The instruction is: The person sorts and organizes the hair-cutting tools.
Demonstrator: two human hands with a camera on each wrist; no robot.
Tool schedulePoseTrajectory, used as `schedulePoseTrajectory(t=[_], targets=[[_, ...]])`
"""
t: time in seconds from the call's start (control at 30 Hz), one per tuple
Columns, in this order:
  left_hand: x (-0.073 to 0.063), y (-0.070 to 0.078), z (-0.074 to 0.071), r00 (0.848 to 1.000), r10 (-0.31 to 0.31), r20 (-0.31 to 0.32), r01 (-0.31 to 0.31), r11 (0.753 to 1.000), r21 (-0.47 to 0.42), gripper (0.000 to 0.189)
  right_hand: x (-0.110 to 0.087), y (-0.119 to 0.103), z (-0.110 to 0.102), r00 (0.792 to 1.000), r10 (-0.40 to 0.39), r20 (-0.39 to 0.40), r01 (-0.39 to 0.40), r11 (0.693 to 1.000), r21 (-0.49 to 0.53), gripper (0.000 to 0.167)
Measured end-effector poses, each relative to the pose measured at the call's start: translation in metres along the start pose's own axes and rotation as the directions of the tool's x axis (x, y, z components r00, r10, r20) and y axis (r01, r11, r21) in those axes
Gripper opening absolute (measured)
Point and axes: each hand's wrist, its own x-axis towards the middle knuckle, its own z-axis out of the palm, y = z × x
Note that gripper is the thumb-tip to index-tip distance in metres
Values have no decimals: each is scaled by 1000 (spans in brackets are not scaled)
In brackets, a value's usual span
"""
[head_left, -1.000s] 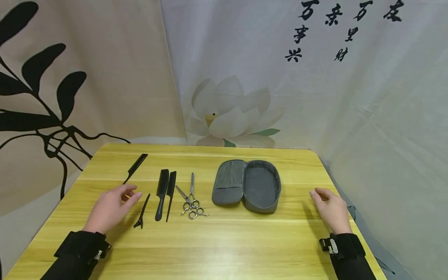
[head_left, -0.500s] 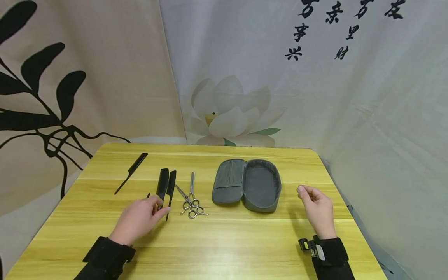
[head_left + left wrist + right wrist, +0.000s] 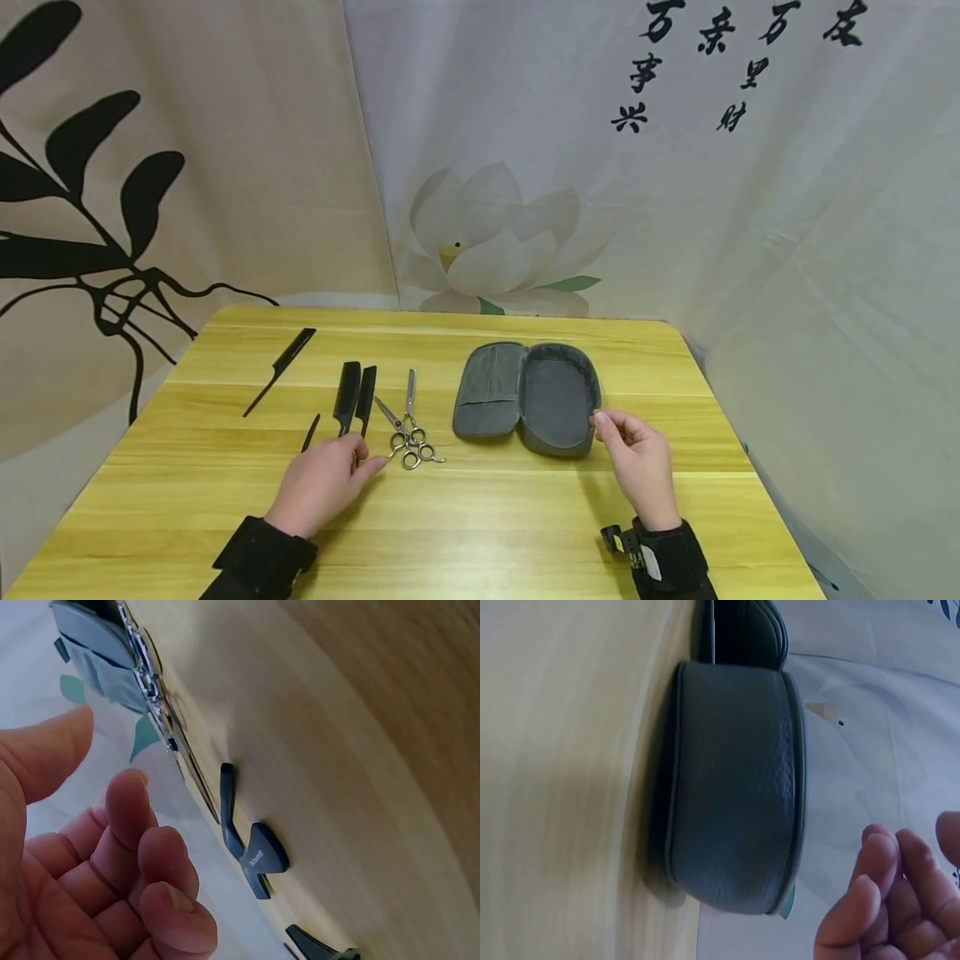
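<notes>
My left hand hovers over the handle ends of a wide black comb and a thin black tail comb, hiding those ends in the head view. In the left wrist view its fingers are loosely bent with nothing between them, apart from the comb handles. A black hair clip is partly covered by this hand. Two pairs of silver hair scissors lie crossed to its right. My right hand is beside the right edge of an unfolded grey case, holding nothing, its fingers loosely bent.
Another black tail comb lies at the table's far left. The wooden table ends at a printed cloth backdrop. A grey pocketed lid lies flat to the left of the case's deep half.
My left hand has moved right from near the far-left comb to the handles of the two middle combs. My right hand has come left to the case. The objects lie where they were.
</notes>
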Motion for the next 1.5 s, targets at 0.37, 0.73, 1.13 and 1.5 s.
schedulePoseTrajectory(t=[0.37, 0.73, 1.13, 1.5], targets=[[1, -2, 7, 992, -122, 5, 122, 992, 17, 36, -7, 2, 15, 997, 9, 82, -12, 999, 42, 22], [4, -6, 9, 991, -129, 36, 125, 987, 97, 38, -8, 4, 19, 993, 23, 118, -29, 998, 53, 23], [9, -7, 9, 988, -144, 57, 136, 983, 127, 24, -9, 4, 20, 985, 61, 162, -71, 996, 54, 27], [9, -9, 8, 978, -190, 86, 187, 981, 50, 34, -11, 4, 18, 980, 57, 189, -68, 996, 54, 28]])
